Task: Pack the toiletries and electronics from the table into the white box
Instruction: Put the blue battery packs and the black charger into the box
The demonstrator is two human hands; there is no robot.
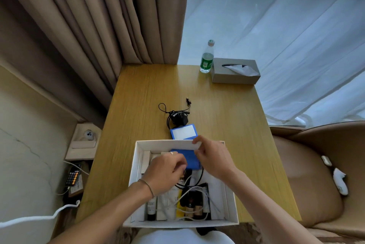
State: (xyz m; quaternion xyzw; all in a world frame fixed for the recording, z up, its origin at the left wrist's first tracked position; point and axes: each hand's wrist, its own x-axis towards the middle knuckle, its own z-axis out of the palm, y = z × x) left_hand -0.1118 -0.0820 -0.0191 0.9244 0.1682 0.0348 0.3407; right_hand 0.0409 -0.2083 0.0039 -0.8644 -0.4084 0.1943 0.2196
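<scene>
Both hands are over the far end of the white box [138,164], setting a blue pack [192,161] inside. The left hand [165,172] curls at its near edge; the right hand [210,157] pinches its far side. Tubes and cables already lie in the box. Next, I judge: let go, then reach for the second blue pack [184,131] and the black charger [177,118] on the counter [227,115] just beyond.

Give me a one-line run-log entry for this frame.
phase: packing | both hands holding blue packet over white box | box: bottles, tubes, cables | left on table: black charger with cable, blue packet
</scene>
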